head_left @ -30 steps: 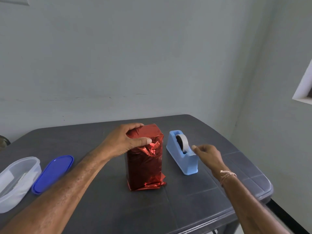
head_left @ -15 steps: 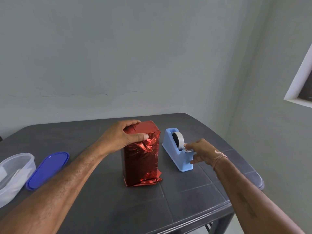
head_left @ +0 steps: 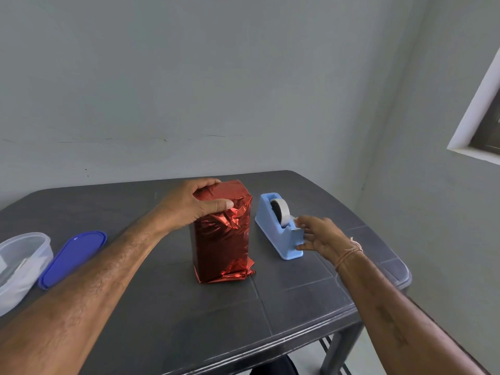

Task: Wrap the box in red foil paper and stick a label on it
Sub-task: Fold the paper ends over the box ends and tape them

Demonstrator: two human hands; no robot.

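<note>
Wrap nearly closed; taping under way, label not yet on.

Foil-wrapped box (head_left: 222,234) stands upright mid-table (head_left: 167,315); left hand (head_left: 193,205) clasps its top, pinning the folds. Right hand (head_left: 318,235), fingers loosely spread, touches the blue tape dispenser (head_left: 280,230) at its cutter; cannot tell if tape is pinched. No label visible.

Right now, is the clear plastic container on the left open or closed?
Open. The clear container has no lid on its rim; the blue lid lies flat on the table beside it.
</note>
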